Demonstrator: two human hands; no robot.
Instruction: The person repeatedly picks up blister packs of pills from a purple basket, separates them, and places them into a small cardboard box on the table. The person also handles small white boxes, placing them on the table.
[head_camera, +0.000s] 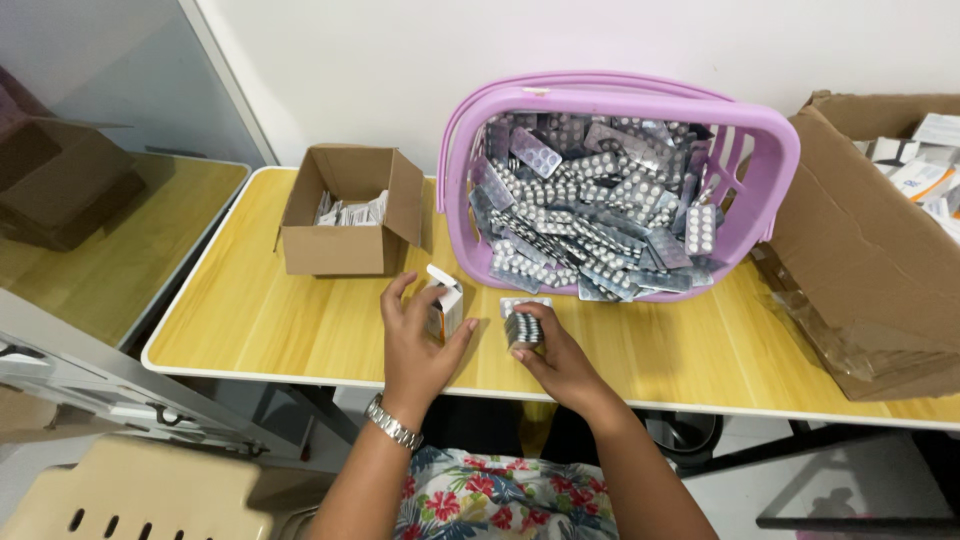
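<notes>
Head view: left hand (415, 340) fingers grip an open small white carton (444, 302), right hand (555, 350) fingers clasp a blister-pack stack (523, 330), both just before the purple basket (770, 150).

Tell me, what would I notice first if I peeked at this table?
A tipped purple basket at the back, spilling silver pill blister packs. In front, the left hand holds a small open carton, and the right hand grips a stack of blister packs.

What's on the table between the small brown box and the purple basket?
Nothing: in the head view, only bare yellow table shows between the small box and the basket. The left hand's carton sits nearer the front.
</notes>
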